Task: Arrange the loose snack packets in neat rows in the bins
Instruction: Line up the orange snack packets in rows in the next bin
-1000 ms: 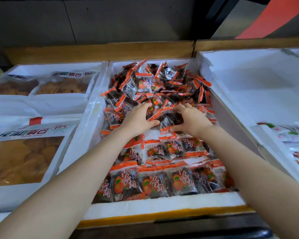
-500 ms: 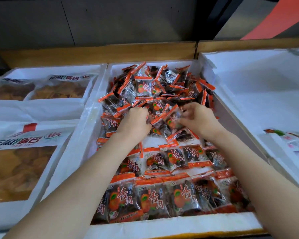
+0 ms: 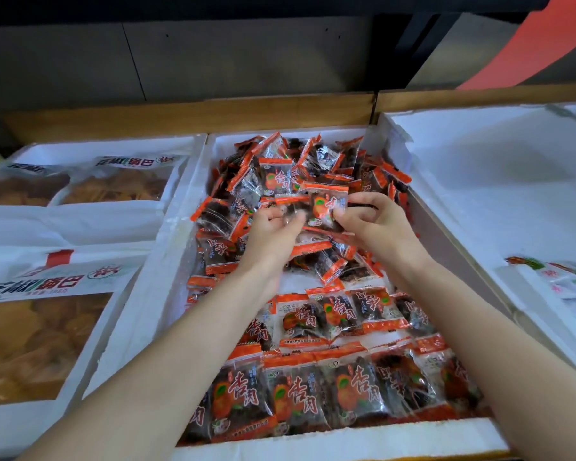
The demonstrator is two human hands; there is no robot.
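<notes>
Packet (image 3: pixel 326 207) above loose pile (image 3: pixel 300 161), left grip (image 3: pixel 270 234) pinching its left edge, right grip (image 3: pixel 376 224) its right

I see soft light with faint shadows. The white bin (image 3: pixel 499 181) on the right glows brightest; the back wall (image 3: pixel 213 61) is dark. Shiny packets (image 3: pixel 280 174) glint a little. The wooden rail (image 3: pixel 193 118) bends near the edges.

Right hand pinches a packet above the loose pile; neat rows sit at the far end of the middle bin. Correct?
Not quite. The head view shows the neat rows at the near end of the middle bin; the loose pile fills the far end. The right hand does pinch a packet above that pile.
</notes>
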